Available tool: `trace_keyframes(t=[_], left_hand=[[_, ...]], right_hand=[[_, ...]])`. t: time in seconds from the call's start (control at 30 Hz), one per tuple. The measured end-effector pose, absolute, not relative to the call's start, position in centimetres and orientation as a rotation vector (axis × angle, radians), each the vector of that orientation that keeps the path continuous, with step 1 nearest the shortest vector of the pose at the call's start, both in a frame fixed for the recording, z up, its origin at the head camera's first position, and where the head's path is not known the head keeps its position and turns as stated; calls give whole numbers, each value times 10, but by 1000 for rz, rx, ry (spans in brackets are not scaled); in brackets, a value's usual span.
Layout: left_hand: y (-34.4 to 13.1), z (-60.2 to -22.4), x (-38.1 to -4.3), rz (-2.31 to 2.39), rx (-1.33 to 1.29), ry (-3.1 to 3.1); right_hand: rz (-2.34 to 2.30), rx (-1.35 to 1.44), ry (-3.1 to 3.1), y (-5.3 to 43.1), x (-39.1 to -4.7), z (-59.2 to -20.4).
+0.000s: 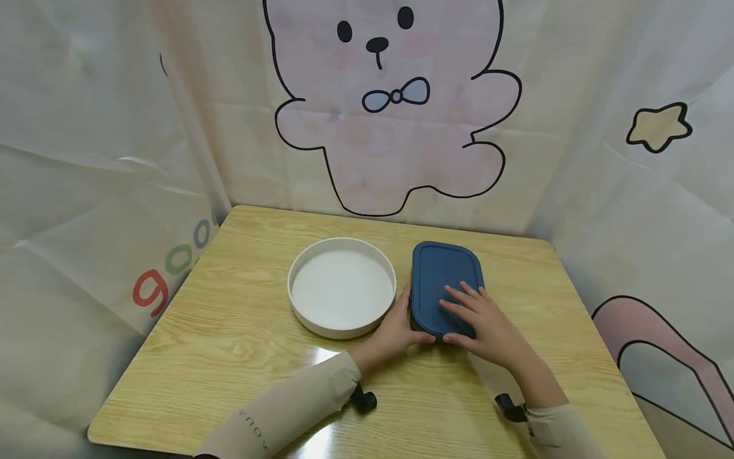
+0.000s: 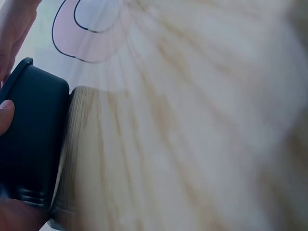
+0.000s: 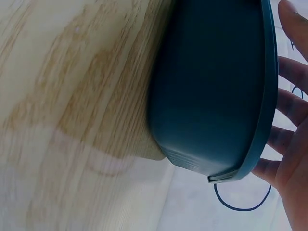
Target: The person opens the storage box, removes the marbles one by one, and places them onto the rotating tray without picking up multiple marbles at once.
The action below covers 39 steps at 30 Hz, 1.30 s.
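A rectangular food container with a dark blue lid (image 1: 440, 274) stands on the wooden table, its dark side wall (image 2: 36, 130) visible in the left wrist view. My left hand (image 1: 395, 330) holds its near left corner, fingers along the left side and thumb across the near end. Over the lid's near right part lies my right hand (image 1: 487, 325), fingers spread and fairly straight. In the right wrist view those fingers (image 3: 291, 106) reach along the lid's rim beside the container wall (image 3: 211, 91). The lid appears to sit on the container.
Just left of the container stands a round white shallow dish (image 1: 341, 290), close to my left hand. The wooden tabletop (image 1: 229, 344) has rounded corners. Printed cloth (image 1: 395, 153) hangs behind the table and on both sides.
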<state>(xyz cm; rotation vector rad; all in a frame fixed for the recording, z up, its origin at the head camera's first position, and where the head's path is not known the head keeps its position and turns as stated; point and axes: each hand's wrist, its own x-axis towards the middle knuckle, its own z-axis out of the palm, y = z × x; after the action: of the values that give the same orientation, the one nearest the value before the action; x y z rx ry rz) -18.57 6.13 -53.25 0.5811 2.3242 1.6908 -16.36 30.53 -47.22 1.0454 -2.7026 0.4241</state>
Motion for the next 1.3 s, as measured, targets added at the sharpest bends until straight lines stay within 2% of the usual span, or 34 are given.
trace_keyframes(t=[0.27, 1.3], left_hand=[[52, -531, -186, 1683, 558, 2352], [70, -526, -180, 1631, 538, 2373]], right_hand=[[416, 1081, -2702, 294, -167, -473], [358, 1120, -2620, 301, -152, -475]])
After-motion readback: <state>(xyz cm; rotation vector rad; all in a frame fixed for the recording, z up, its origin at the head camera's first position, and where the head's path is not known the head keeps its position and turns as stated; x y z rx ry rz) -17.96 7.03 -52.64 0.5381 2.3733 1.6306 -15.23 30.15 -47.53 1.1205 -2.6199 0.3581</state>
